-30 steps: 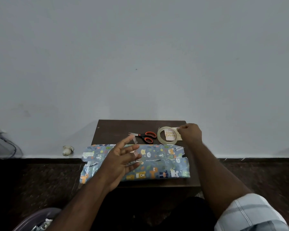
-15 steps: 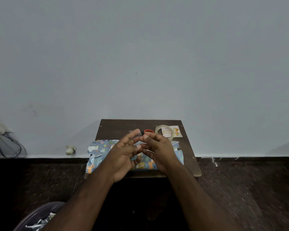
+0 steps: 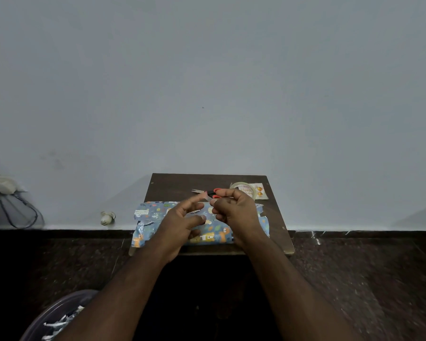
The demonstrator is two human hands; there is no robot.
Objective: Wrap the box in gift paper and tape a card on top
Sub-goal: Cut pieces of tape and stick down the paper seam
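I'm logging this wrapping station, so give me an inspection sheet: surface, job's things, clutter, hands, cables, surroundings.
Surface: small dark wooden table against the wall.
Job's things: wrapped box at the near edge; scissors, tape roll and card behind it.
Clutter: nothing seen on the table.
Hands: left hand and right hand meet above the box, fingertips together; whether they pinch a tape strip cannot be told.
Cables: dark wires hang from a wall fitting at far left.
Surroundings: plain grey wall, dark floor, a bin with paper scraps at lower left, a small white object at the wall's foot.
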